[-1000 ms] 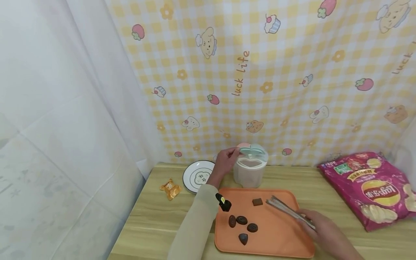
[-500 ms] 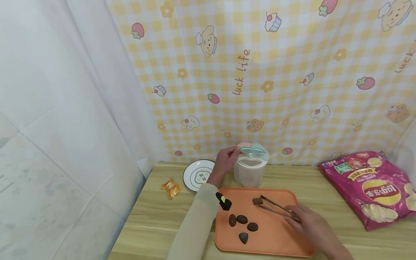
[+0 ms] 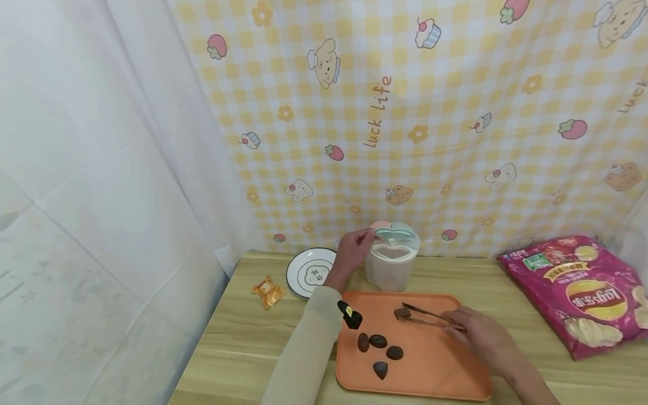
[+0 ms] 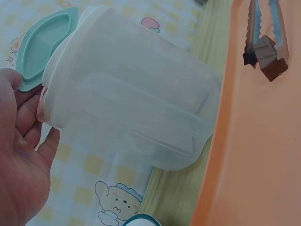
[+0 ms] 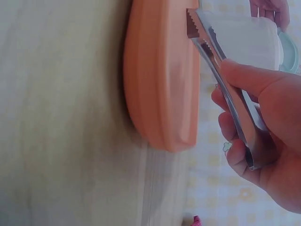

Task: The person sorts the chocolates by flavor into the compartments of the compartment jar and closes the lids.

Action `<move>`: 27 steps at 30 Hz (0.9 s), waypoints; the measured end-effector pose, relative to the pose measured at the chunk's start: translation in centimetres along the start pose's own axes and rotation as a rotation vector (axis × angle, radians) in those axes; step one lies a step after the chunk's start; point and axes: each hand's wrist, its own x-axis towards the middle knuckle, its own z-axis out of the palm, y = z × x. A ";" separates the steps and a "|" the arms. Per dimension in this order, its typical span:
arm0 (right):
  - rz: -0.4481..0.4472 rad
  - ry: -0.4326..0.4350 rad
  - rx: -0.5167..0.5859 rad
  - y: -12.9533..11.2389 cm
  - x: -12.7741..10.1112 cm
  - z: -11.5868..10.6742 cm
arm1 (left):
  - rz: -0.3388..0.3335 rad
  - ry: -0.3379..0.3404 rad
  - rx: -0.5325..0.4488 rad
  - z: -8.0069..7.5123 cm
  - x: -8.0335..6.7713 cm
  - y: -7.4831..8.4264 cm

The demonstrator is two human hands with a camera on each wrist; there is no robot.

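Observation:
My left hand [image 3: 354,247] pinches the edge of a raised mint-green lid [image 4: 44,49] on a translucent storage container [image 3: 388,273]. Below that lid, the container's opening shows in the head view. My right hand [image 3: 478,334] grips metal tongs [image 5: 239,107], thumb along one arm and fingers curled round the other. The tongs' serrated tips sit on either side of a square brown chocolate [image 4: 270,59] over the orange tray [image 3: 435,368]. Several dark chocolates lie left of it on the tray, among them an oval one [image 3: 394,352] and a pointed one [image 3: 381,369].
Left of the container, partly behind my left arm, is a white plate [image 3: 297,273] with a dark rim. An orange-wrapped snack [image 3: 267,292] lies beside it. To the right rests a large magenta chip bag [image 3: 552,292]. A checked curtain [image 3: 430,169] hangs behind the table.
My right hand has moved the tongs left from beside the square chocolate, and their spread tips have come round it. The left hand still holds the lid up.

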 end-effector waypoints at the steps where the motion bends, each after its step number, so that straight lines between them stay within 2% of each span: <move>1: -0.002 0.001 -0.002 0.0 0.0 -0.1 | -0.004 -0.002 -0.007 0.0 -0.1 0.0; 15: -0.053 0.140 -0.066 -0.2 0.2 0.4 | -0.023 0.003 0.026 0.1 -0.1 0.5; 27: -0.107 0.113 -0.112 -0.7 0.2 0.2 | -0.013 0.012 0.032 0.1 0.0 0.0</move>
